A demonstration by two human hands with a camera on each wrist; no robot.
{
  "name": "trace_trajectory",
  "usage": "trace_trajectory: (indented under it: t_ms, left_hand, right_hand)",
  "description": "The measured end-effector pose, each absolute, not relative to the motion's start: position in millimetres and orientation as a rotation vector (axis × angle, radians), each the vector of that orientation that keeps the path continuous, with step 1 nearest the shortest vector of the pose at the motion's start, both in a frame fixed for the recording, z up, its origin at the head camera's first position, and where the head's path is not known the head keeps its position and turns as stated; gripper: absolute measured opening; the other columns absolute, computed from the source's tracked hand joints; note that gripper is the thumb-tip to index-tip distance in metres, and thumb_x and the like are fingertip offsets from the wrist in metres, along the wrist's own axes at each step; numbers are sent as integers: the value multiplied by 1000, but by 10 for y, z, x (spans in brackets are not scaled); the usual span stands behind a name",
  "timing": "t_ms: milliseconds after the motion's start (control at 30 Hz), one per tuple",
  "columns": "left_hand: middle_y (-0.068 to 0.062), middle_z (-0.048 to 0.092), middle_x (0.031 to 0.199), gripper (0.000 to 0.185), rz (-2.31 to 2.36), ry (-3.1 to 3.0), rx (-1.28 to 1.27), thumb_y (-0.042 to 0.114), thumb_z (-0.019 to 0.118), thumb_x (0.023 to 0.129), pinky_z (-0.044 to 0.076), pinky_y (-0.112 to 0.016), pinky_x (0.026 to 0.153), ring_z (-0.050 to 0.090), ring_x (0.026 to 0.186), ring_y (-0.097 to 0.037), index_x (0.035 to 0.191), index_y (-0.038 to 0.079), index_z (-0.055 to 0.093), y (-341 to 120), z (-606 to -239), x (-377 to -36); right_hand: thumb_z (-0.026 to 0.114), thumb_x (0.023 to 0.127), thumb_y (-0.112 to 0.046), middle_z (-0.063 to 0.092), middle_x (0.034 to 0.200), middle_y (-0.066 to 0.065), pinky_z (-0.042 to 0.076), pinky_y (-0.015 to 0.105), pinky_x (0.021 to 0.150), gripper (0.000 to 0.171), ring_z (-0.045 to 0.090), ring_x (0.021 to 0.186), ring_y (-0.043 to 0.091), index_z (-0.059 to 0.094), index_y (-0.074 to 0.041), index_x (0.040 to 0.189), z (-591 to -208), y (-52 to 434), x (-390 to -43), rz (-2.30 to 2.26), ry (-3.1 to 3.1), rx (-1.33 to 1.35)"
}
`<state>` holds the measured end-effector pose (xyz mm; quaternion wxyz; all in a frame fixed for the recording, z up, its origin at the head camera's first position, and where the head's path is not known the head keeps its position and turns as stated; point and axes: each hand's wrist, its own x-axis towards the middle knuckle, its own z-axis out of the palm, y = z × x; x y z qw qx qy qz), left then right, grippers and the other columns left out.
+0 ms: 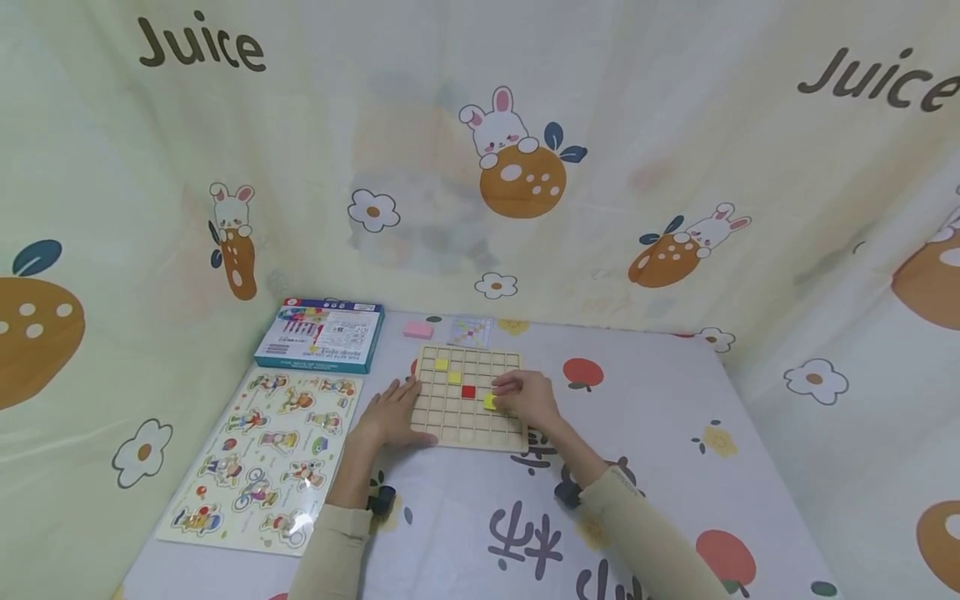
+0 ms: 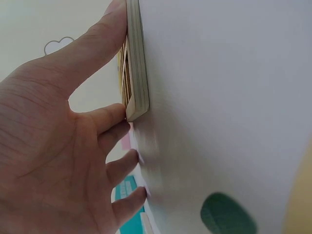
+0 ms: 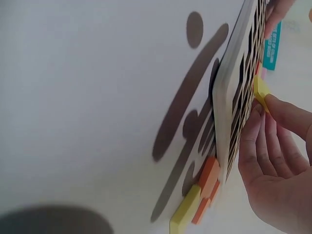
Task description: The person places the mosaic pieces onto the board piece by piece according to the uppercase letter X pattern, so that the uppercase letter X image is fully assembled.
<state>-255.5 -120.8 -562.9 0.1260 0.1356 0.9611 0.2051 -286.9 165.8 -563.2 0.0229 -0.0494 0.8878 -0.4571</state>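
A wooden grid board [image 1: 442, 421] lies on the table in front of me. Two yellow tiles [image 1: 442, 365] and a red tile [image 1: 468, 392] sit in its squares along a diagonal. My right hand [image 1: 531, 398] pinches another yellow tile [image 3: 260, 91] between thumb and fingers, low over the grid just right of the red one. At the board's left side rests my left hand [image 1: 388, 415], fingers extended; its thumb lies along the near edge and its index fingertip touches the corner in the left wrist view.
Orange blocks [image 3: 209, 175] and a yellow block [image 3: 184, 210] lie beside the board in the right wrist view. Behind it are a pink block [image 1: 418, 330] and a small pattern card [image 1: 472, 332]. A picture puzzle board [image 1: 247, 450] and a flat box [image 1: 322, 337] lie left.
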Motion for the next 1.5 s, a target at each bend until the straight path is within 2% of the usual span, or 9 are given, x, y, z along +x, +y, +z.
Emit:
trace_trajectory:
  t_ms: [433,567,800,1033,1300,1500]
  left_hand:
    - [-15,25,172,111,574,2809,403,55,83,82,16,-64,126,17,159,-40,164,3,29,-1182,-5615,-2585]
    - [-16,27,171,111,589,2818,404,55,85,81,17,-65,126,18,158,-42,163,2,31,-1188,-5607,-2606]
    - [-16,27,171,112,606,2810,405,54,85,81,17,-66,125,18,158,-43,163,2,31,-1191,-5605,-2584]
    - [-14,26,171,112,599,2811,398,55,85,80,18,-64,126,18,158,-40,163,3,31,-1188,-5587,-2568]
    - [-13,25,172,112,582,2812,377,55,85,81,17,-63,127,16,159,-39,164,5,30,-1192,-5605,-2572]
    - [-14,26,171,111,599,2809,375,53,86,81,17,-64,126,17,159,-40,164,4,30,-1194,-5618,-2552]
  right_hand:
    - [87,83,-6,76,85,-7,61,36,80,24,73,81,11,79,-11,105,-5669,1582,-2907,-1370,2759,-204]
    - [87,82,-6,76,85,-8,61,33,78,23,72,81,10,79,-13,103,-5664,1553,-2909,-1334,2777,-196]
    - [86,81,-3,76,89,-1,61,34,75,26,70,79,14,78,-9,105,-5656,1555,-2861,-1348,2780,-229]
    - [84,84,-5,76,90,-6,62,32,78,25,73,84,12,79,-11,108,-5617,1708,-2785,-1358,2811,-143]
    - [84,85,-5,78,95,2,63,37,82,28,75,92,20,78,-5,112,-5473,1957,-2707,-1406,2841,-58]
    - [79,85,-4,77,95,4,62,32,73,27,73,88,20,78,-7,112,-5462,2153,-2622,-1254,2898,-39]
